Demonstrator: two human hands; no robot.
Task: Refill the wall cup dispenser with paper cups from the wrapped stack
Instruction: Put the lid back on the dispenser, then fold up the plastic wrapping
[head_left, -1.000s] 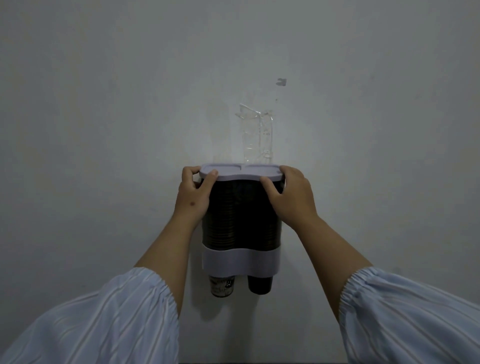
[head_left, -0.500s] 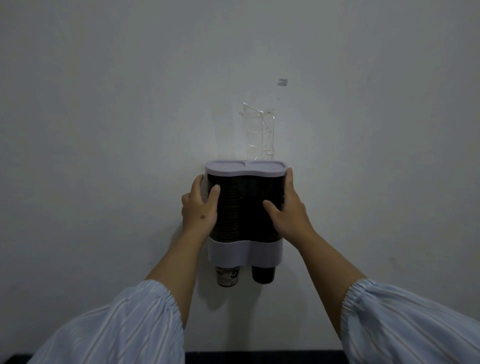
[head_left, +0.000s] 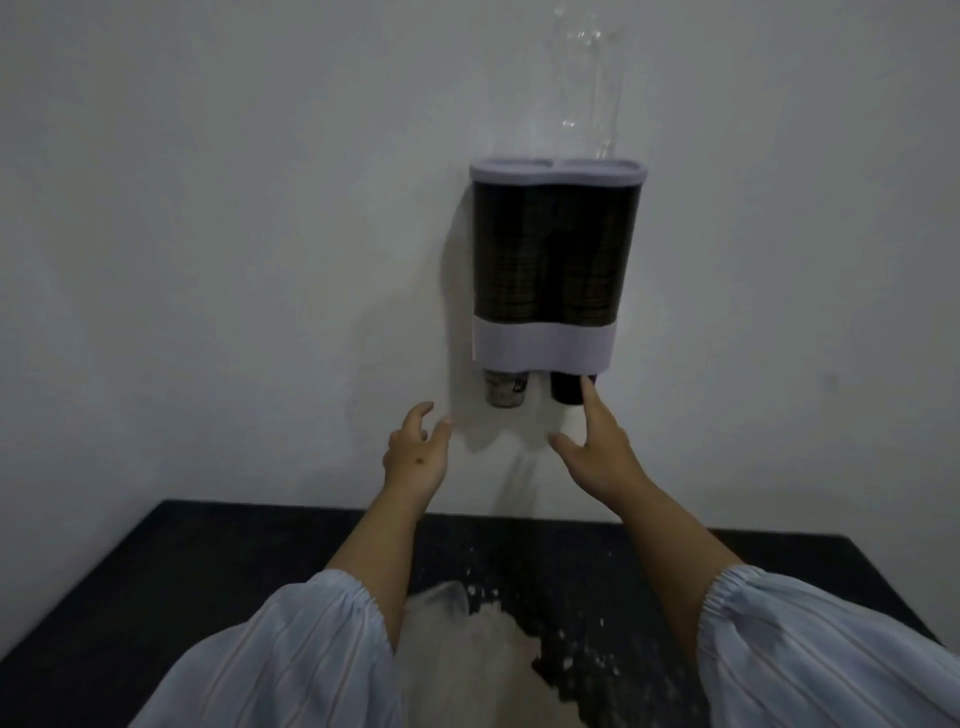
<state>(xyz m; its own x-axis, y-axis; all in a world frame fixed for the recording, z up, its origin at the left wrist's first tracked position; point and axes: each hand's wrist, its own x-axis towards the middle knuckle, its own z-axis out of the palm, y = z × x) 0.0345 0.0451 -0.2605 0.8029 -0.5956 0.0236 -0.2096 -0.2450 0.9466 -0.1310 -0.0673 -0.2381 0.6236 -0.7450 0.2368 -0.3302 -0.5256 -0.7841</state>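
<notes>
The wall cup dispenser (head_left: 545, 348) hangs on the white wall, with a pale lilac lid and lower band and two dark tubes packed with stacked cups. Below the band a printed cup bottom (head_left: 505, 388) and a black cup bottom (head_left: 565, 388) stick out. My right hand (head_left: 597, 447) is below the dispenser, fingers straight, one fingertip touching the black cup bottom. Empty and with fingers loosely spread, my left hand (head_left: 418, 452) hovers lower left of the printed cup. A crumpled clear plastic wrap (head_left: 467, 660) lies on the dark counter between my arms.
A dark counter (head_left: 156, 582) runs along the wall below the dispenser. A clear plastic bracket or film (head_left: 597, 78) is stuck to the wall above the dispenser's lid. My striped sleeves fill the lower corners.
Both hands let go of the dispenser's sides and dropped below it. The camera tilted down, bringing the counter and the plastic wrap into view.
</notes>
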